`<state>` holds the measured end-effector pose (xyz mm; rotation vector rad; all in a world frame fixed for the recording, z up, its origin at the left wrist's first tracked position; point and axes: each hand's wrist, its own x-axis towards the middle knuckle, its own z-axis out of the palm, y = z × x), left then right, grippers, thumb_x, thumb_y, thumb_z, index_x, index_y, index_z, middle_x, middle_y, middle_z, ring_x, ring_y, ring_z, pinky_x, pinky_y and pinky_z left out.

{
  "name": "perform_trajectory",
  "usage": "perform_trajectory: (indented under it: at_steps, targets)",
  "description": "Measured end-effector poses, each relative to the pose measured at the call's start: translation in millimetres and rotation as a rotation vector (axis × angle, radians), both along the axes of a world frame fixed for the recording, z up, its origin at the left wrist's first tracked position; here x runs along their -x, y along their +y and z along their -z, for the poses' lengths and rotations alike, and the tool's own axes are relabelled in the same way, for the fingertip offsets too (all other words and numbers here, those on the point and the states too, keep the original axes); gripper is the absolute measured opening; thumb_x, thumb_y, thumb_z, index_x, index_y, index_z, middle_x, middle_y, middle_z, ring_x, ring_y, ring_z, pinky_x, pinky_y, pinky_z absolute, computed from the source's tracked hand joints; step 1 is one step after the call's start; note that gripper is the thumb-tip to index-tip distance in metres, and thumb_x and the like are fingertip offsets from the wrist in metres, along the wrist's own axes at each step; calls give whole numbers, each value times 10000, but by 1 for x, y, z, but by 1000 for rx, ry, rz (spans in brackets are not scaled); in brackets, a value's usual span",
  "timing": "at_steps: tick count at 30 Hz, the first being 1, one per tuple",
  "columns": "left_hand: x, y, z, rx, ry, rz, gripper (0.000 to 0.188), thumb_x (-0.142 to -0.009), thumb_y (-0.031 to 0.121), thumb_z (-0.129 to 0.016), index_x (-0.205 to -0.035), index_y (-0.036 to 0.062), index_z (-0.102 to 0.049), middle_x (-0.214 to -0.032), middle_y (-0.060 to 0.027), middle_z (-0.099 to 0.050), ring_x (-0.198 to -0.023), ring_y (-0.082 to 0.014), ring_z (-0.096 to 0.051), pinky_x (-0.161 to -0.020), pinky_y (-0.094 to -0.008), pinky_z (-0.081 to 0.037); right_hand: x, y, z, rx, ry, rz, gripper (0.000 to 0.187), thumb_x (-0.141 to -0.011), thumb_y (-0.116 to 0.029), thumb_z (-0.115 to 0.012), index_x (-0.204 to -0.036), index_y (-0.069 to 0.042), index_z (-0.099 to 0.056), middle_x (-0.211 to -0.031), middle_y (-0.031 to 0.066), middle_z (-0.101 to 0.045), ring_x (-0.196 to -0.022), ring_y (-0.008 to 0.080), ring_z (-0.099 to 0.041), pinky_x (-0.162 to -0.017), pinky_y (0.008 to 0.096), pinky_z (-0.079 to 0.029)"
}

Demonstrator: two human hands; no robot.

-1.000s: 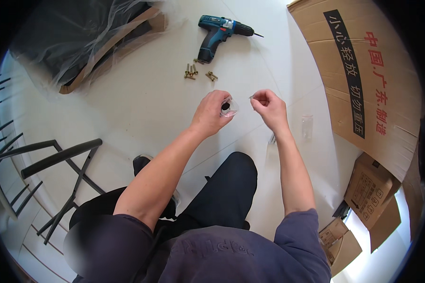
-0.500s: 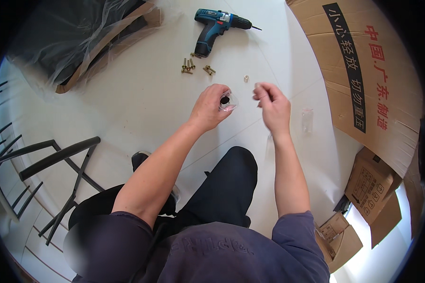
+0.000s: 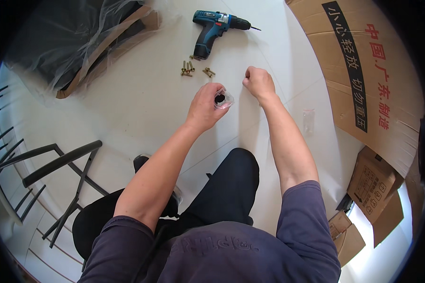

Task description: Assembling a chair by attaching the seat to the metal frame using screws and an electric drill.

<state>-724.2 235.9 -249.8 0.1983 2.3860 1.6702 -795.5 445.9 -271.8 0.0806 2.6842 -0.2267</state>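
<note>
Far left of the drill [image 3: 215, 28], person's side: black metal frame [image 3: 61, 162], with more thin bars cut off by the dark lens rim. Left of the drill: dark bundle in clear plastic wrap [image 3: 75, 45], top cut off, contents unclear.

Bolts [image 3: 188, 70] on the floor just on the person's side of the drill, two loose clusters. They overlap, so no safe count.

Left hand [image 3: 204, 106], beyond the bolts toward the person: fingers curled round the clear bag [image 3: 229, 101], gripping its side. Dark round piece [image 3: 220, 98] shows in it. One part or several, can't tell.

Right hand [image 3: 260, 84], right of the drill and nearer the person: fingers curled in, tips at or close to the floor. Back of hand covers them, so can't tell if they're pinching anything.

Doing it well, my take: keep the bag mouth up and the grip light, so the dark piece doesn't slide out or get squashed. Place small bits low and flat, well apart from the bolts; round ones could roll.

Further right of the drill: small clear bag [image 3: 308, 123] flat on the floor, contents too faint to read. Then big cardboard box [image 3: 387, 70], far side lost in the rim.
</note>
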Motion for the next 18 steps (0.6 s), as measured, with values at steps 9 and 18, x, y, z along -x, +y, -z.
perform_trajectory:
  at_steps: [9,18]
  targets:
    - [-1,-1,6,32,12,15,359,-775,113,-754,-1081,78,-569,-978,-71,-609,-883,-271,-584,-806,-376,-485,-73,-39,-88,991,213,355,185,-889,-86,-672,-1051,-7,-712,-860,42,-704,-762,120,-636,-699,229,-515]
    - [-2,4,2,40,8,31,351,-786,122,-748,-1085,79,-569,-982,-68,-610,-891,-266,-587,-813,-374,-487,-86,60,-53,387,228,510,247,-889,-115,-669,-1119,-44,-720,-946,55,-727,-779,166,-655,-730,270,-530]
